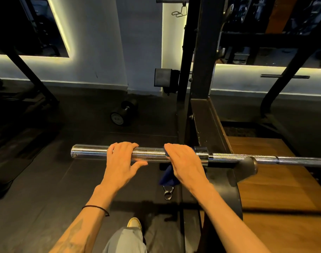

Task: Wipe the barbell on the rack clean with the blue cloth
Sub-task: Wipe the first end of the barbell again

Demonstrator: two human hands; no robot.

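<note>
Both my hands are on the barbell [150, 154], which lies across the rack [209, 123].

My left hand [122, 161] curls over the shiny end of the bar. My right hand [185, 161] wraps the blue cloth [167, 177] round the bar, just beside the rack. The cloth's loose end hangs down under my right hand.

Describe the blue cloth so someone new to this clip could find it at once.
Find the chrome barbell crossing the frame. The right hand grips its thick sleeve, and the cloth hangs below that hand. It is the only dark blue fabric here.
</note>
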